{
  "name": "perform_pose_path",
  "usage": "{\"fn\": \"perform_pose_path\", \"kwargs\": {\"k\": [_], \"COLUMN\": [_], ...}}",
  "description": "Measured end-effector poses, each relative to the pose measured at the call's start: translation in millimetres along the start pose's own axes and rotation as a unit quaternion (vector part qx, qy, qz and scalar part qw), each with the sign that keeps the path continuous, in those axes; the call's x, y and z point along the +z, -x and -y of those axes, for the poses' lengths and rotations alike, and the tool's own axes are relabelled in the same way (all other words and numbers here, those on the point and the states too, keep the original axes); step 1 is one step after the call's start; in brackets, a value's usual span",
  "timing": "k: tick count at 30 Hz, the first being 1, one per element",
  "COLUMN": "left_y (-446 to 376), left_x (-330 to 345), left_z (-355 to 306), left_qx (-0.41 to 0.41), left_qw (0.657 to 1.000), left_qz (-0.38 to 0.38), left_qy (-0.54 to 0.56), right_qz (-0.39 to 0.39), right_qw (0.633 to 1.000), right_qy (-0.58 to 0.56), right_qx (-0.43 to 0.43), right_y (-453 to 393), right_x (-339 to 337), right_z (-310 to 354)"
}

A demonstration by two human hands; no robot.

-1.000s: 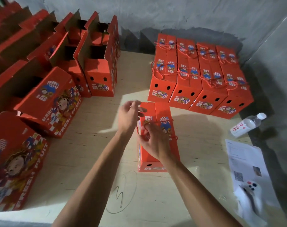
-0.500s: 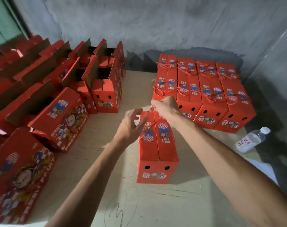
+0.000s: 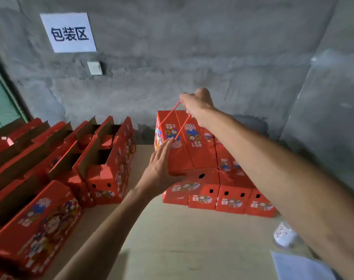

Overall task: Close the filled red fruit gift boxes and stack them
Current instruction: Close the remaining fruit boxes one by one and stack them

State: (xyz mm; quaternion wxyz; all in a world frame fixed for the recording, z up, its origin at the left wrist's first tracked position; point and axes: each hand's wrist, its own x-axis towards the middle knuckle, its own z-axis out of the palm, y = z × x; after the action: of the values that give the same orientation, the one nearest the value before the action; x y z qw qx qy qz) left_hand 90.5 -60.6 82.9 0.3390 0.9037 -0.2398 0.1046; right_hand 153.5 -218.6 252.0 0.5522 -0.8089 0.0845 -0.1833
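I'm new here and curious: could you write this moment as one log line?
step: stacking | right hand: lifts closed box by rope handle | left hand: steadies box side | target: closed boxes below

Packing area of a warehouse or workshop, not a home. Bare rough grey concrete wall [image 3: 192, 57] with a paper sign [image 3: 68, 32] taped up reading 包装区 (packing zone), plain switch plate [image 3: 94, 68] below it. Plywood worktable [image 3: 192, 239]. Rows of identical red fruit gift boxes: open ones [image 3: 103, 158] lined up left, closed ones [image 3: 232, 195] stacked against the wall. Green door edge [image 3: 0, 102] far left.
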Motion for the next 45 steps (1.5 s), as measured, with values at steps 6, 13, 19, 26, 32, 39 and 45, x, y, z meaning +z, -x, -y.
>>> {"fn": "perform_pose_path", "kwargs": {"k": [6,13,19,26,32,39,45], "left_y": [-129,-279,-376,-422,-436,-440,-405], "left_x": [69,166,258,334,358,353,307], "left_z": [-33,-70,-102,-104,-118,-119,-124], "left_qx": [0.015,0.040,0.043,0.037,0.003,-0.035,-0.050], "left_qw": [1.000,0.996,0.996,0.999,0.999,0.999,0.998], "left_qz": [0.001,0.053,0.067,0.035,-0.033,-0.016,-0.012], "left_qy": [0.025,0.064,0.025,0.018,0.038,0.028,0.020], "right_qz": [0.007,-0.051,-0.071,-0.077,-0.061,-0.033,0.024], "right_qw": [0.997,0.993,0.993,0.995,0.992,0.996,0.968], "right_qy": [0.070,0.105,0.090,0.039,-0.077,0.066,0.249], "right_qx": [-0.026,0.002,0.030,0.050,0.073,0.042,0.001], "right_y": [-90,-227,-323,-383,-388,-365,-292], "right_x": [-73,-156,-181,-204,-216,-218,-225], "right_z": [-19,-98,-178,-248,-294,-325,-320]}}
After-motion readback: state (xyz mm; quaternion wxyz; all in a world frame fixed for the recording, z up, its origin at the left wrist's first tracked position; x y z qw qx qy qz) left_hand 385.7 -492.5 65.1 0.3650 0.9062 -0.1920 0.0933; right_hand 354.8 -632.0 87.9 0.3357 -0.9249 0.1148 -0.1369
